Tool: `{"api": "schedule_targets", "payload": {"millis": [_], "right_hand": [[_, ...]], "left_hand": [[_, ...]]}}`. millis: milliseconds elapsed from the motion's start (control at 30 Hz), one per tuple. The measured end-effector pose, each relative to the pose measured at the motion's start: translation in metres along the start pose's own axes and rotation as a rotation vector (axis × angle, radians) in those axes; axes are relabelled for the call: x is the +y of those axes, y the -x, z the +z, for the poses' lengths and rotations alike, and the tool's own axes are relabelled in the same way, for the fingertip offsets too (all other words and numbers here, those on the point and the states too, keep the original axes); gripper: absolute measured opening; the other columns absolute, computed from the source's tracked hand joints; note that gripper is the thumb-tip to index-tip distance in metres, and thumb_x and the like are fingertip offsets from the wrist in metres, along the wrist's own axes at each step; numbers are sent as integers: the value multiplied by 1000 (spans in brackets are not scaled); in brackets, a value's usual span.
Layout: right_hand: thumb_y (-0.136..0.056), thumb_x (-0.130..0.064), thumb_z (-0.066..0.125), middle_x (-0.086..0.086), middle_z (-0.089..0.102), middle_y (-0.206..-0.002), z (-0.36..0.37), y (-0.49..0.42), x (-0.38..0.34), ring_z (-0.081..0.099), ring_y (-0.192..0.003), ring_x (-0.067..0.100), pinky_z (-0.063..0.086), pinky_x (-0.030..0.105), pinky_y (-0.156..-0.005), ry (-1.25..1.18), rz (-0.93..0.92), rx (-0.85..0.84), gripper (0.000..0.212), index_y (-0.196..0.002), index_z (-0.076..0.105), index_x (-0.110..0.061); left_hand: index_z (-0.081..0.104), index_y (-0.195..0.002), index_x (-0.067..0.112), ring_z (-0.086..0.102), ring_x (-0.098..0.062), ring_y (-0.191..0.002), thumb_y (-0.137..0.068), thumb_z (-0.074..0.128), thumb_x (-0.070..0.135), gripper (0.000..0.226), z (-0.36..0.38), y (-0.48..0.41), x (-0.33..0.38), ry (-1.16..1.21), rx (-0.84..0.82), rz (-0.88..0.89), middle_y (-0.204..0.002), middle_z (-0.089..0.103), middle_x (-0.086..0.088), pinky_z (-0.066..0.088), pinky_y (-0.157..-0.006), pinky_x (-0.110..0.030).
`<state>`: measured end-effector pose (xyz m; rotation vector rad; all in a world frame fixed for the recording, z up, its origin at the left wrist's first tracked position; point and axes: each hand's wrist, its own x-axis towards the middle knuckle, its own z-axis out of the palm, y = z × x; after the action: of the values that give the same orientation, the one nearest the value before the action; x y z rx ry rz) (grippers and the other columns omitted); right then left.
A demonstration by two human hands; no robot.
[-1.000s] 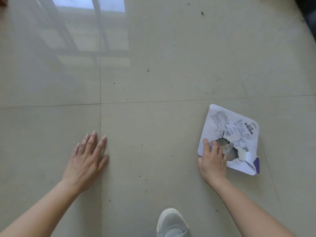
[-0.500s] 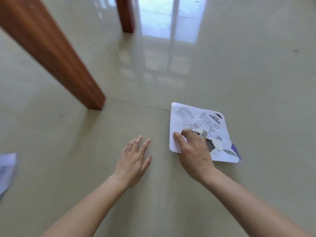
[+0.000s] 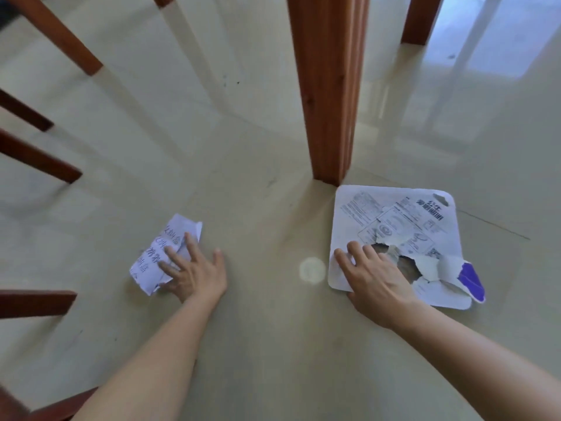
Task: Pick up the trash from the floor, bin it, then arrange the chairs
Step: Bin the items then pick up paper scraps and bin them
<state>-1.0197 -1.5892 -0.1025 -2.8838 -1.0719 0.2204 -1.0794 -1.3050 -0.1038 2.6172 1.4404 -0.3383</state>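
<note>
Left hand (image 3: 197, 275) and right hand (image 3: 376, 287) were bare, and both forearms showed uncovered along their whole visible length.

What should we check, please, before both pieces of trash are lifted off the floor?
1. Left hand on the crumpled handwritten paper: ok, fingers rest on it.
2. Left hand gripping the paper: not ok, fingers lie spread, not curled round it.
3. Right hand on the torn packaging card: ok, fingers rest on its near left corner.
4. Right hand gripping the card: not ok, fingers lie on top; no pinch shows.
5. Card clear of the thick wooden leg: cannot tell, the leg's foot stands right at its far left corner.
6. Bin in sight: not ok, none in view.
</note>
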Motion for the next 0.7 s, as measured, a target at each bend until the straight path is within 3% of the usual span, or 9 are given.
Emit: {"api": "schedule_targets", "payload": {"millis": [67, 133, 233, 333, 467, 533, 600, 700], "right_hand": [[-47, -13, 74, 8, 53, -85, 5, 1, -1, 49, -63, 25, 40, 32, -52, 12, 10, 19, 55, -98, 54, -11], [-47, -10, 73, 8, 53, -85, 8, 2, -1, 48, -63, 26, 43, 33, -51, -5, 26, 35, 54, -98, 53, -11], [-46, -11, 75, 9, 54, -89, 8, 4, 0, 49, -63, 26, 45, 34, -50, -26, 41, 40, 59, -100, 53, -12], [-45, -11, 76, 9, 54, -89, 7, 7, 1, 49, -62, 26, 45, 34, -49, -24, 38, 34, 61, -101, 52, -13], [-44, -8, 73, 9, 53, -88, 4, 14, 7, 49, -63, 25, 40, 31, -47, -32, 7, 36, 62, -100, 48, -14], [-40, -7, 73, 7, 52, -85, 2, 20, 11, 48, -61, 23, 33, 28, -46, -22, -1, 37, 61, -95, 48, -14], [-38, -7, 74, 6, 51, -80, 1, 29, 14, 47, -60, 23, 31, 27, -43, -26, 6, 36, 58, -91, 50, -13], [-43, -11, 76, 4, 52, -77, -2, 40, 22, 51, -65, 25, 43, 31, -41, -50, 13, 53, 51, -90, 53, -13]], "left_hand": [[-5, -145, 35, 8, -43, -137, -90, 25, 56, 66, 2, -14, -11, 56, -35, -127, -155, -1, -13, 19, -106, -63], [-1, -145, 36, 27, -41, -125, -91, 21, 53, 61, 5, -21, -17, 78, -42, -146, -148, 19, -14, 27, -101, -56], [23, -142, 22, 37, -39, -113, -96, 30, 37, 49, 6, -15, -20, -11, 19, -10, -132, 35, -18, 36, -90, -50], [44, -125, 5, 45, -41, -106, -97, 33, 27, 37, 3, -12, -21, -92, 45, 137, -121, 45, -23, 40, -82, -46], [50, -109, -4, 57, -40, -93, -93, 38, 10, 24, -9, -13, -19, -220, 18, 288, -105, 57, -25, 38, -65, -38], [53, -102, -6, 59, -39, -88, -88, 41, 4, 20, -10, -4, -14, -174, 1, 334, -98, 61, -26, 36, -63, -37], [55, -96, -3, 59, -38, -85, -86, 43, 8, 19, -8, 12, -5, -78, -9, 388, -94, 64, -24, 36, -62, -35], [58, -87, 4, 60, -35, -86, -86, 46, 17, 17, -2, 44, 22, 0, -70, 539, -91, 65, -17, 39, -64, -35]]}}
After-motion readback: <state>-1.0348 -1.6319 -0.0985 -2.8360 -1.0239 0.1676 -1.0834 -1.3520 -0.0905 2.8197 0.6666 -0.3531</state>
